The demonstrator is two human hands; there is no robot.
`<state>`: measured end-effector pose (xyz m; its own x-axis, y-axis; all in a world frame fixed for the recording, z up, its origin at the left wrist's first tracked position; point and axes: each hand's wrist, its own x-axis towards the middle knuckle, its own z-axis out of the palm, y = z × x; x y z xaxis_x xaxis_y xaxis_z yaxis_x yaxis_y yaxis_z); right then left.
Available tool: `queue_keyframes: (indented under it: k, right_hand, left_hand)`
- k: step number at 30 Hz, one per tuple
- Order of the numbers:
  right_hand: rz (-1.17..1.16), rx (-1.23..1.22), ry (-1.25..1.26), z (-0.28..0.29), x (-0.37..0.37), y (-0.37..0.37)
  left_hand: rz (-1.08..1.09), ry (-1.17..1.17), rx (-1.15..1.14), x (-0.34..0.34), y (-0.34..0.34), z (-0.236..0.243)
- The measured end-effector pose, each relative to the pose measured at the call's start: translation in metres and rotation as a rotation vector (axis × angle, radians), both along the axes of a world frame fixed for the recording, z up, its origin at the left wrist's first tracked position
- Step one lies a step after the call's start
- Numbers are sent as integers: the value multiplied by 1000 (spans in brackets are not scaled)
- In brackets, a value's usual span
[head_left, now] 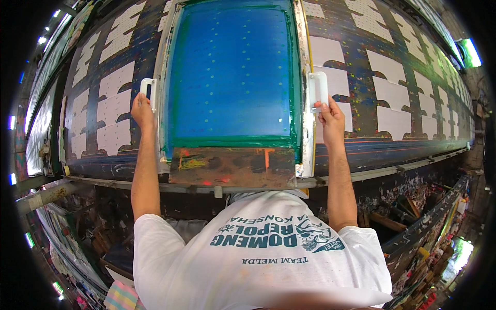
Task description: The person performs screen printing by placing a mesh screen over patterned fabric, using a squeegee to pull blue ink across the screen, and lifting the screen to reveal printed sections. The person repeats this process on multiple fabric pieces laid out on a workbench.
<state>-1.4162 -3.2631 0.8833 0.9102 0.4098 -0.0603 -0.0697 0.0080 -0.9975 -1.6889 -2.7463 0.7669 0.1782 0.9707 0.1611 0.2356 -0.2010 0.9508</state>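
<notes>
A screen-printing frame (308,139) stands in front of me on a long dark table. Its blue mesh (232,72) has rows of small pale dots and a green border. White handles are fixed to both sides. On the left handle (149,82), my left hand (142,111) is closed around the lower end. My right hand (331,118) grips the right handle (318,85) low down, thumb and fingers closed on it. A brown, paint-stained board (232,168) crosses the near end of the frame. The mesh hides whatever lies beneath it.
Pale cut fabric pieces lie in rows on the table, both left (115,88) and right (390,106) of the frame. A metal rail (372,174) runs along the near edge. Below it, on the right, a trough (413,214) holds wood pieces and scraps.
</notes>
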Motion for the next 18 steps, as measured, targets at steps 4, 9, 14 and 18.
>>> queue_keyframes:
  k: [4, 9, 14, 18]
  right_hand:
    - [-65, -21, 27, -9, 60, -78]
    - [-64, -67, 59, -22, 123, -166]
    - [-32, -93, 59, -35, 161, -220]
    - [-27, -80, 59, -39, 175, -244]
  left_hand:
    - [-9, -100, -46, 60, -83, 3]
    - [29, -87, -99, 109, -183, -5]
    - [90, -83, -54, 133, -240, -10]
    - [80, -66, 26, 141, -266, -6]
